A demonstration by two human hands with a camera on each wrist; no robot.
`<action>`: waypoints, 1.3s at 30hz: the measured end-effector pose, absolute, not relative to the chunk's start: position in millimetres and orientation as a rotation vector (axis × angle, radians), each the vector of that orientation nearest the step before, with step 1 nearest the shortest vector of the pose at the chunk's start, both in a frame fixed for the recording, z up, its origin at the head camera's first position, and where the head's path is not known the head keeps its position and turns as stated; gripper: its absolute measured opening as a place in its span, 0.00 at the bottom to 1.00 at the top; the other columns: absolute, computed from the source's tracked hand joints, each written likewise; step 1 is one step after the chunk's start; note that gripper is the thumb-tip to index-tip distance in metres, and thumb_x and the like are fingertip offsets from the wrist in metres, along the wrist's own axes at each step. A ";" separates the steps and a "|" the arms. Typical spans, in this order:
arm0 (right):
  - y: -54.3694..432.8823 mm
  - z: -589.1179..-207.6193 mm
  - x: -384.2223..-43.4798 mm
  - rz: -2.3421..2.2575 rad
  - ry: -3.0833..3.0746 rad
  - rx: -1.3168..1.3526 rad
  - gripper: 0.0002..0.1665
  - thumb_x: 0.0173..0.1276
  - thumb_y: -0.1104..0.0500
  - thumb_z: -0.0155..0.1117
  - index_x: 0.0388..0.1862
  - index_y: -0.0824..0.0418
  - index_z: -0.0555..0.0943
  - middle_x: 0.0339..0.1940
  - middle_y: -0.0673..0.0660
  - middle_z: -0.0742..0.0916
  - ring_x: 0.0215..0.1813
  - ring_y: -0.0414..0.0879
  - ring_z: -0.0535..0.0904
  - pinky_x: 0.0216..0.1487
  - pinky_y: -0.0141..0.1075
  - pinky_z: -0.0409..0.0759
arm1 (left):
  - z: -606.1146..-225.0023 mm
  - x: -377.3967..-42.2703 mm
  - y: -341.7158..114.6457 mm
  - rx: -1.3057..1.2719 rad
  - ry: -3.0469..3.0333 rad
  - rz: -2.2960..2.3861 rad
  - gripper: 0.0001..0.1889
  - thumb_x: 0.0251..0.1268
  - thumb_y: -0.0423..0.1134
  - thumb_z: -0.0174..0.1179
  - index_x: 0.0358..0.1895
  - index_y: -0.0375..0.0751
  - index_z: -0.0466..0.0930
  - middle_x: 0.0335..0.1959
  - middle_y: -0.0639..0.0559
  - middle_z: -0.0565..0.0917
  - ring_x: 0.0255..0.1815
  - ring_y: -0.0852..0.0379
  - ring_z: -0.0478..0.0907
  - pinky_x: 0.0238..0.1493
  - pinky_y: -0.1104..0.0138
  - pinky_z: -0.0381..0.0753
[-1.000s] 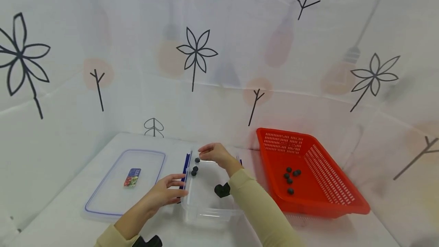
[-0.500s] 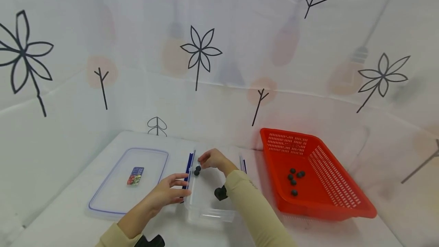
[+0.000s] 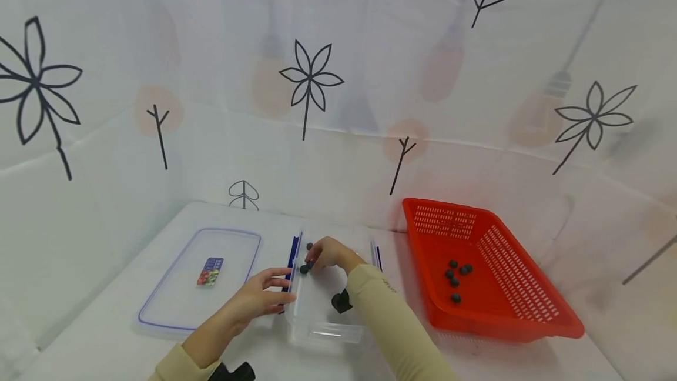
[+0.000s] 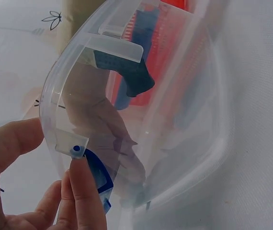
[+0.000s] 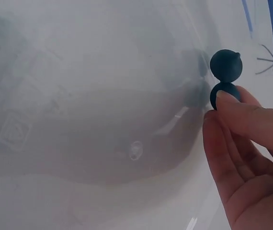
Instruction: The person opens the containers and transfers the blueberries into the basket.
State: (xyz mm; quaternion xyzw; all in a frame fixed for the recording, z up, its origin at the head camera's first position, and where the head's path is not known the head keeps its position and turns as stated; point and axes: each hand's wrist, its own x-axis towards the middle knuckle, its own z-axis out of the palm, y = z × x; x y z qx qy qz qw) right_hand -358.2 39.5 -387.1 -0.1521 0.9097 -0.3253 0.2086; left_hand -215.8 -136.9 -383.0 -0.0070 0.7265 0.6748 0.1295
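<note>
A clear plastic box [image 3: 322, 293] with blue side latches stands in the middle of the table. Along its left wall are small dark balls, one far ball [image 3: 309, 246] and one nearer ball [image 3: 304, 270]. My right hand [image 3: 332, 253] reaches inside and pinches another dark ball [image 5: 215, 93] between thumb and fingers. It touches the neighbouring ball [image 5: 225, 65] in the right wrist view. My left hand [image 3: 254, 297] rests against the box's left side, thumb and fingers apart. Close up, its thumb touches the rim and its fingertips lie at a blue latch [image 4: 98, 173].
A red plastic basket [image 3: 550, 316] stands to the right, with several dark balls [image 3: 455, 298] on its floor. On the left lies a clear lid [image 3: 174, 304] with a blue edge and a coloured label [image 3: 210, 271]. A patterned white cloth hangs behind the table.
My right hand has come down and nearer along the box's left wall, uncovering the far ball, and now pinches a ball by the near pair. My left hand stays at the box's side.
</note>
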 end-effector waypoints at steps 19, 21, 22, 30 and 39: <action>56.3 -351.5 -363.8 -1.342 2.375 -0.383 0.13 0.59 0.70 0.64 0.44 0.68 0.81 0.36 0.57 0.84 0.42 0.53 0.82 0.53 0.45 0.77 | -383.1 -215.2 -134.0 -0.086 2.163 1.922 0.32 0.52 0.31 0.67 0.63 0.35 0.67 0.51 0.41 0.75 0.41 0.52 0.77 0.43 0.57 0.81; 61.0 -343.0 -362.0 -1.371 2.368 -0.375 0.14 0.60 0.70 0.64 0.46 0.68 0.81 0.37 0.57 0.84 0.46 0.55 0.81 0.54 0.45 0.76 | -382.9 -215.4 -133.6 -0.097 2.168 1.915 0.32 0.52 0.31 0.67 0.62 0.35 0.67 0.51 0.42 0.75 0.41 0.52 0.77 0.43 0.57 0.82; 63.4 -338.7 -360.8 -1.386 2.365 -0.375 0.14 0.61 0.70 0.63 0.47 0.69 0.80 0.38 0.57 0.84 0.47 0.56 0.80 0.55 0.45 0.76 | -382.8 -215.6 -133.4 -0.100 2.168 1.913 0.32 0.52 0.31 0.67 0.63 0.35 0.67 0.51 0.42 0.75 0.41 0.52 0.77 0.43 0.57 0.82; 87.0 -313.2 -353.7 -1.416 2.422 -0.373 0.15 0.63 0.65 0.63 0.49 0.66 0.80 0.40 0.58 0.84 0.44 0.50 0.81 0.55 0.43 0.76 | -382.5 -215.8 -132.5 -0.095 2.174 1.917 0.32 0.52 0.30 0.67 0.62 0.35 0.67 0.50 0.42 0.76 0.41 0.52 0.77 0.42 0.58 0.82; 115.9 -291.4 -343.2 -1.482 2.487 -0.296 0.15 0.63 0.64 0.63 0.49 0.64 0.80 0.41 0.58 0.83 0.43 0.49 0.81 0.55 0.43 0.76 | -381.9 -214.3 -133.0 -0.073 2.167 1.927 0.32 0.53 0.30 0.66 0.63 0.34 0.66 0.50 0.41 0.75 0.39 0.52 0.77 0.42 0.58 0.82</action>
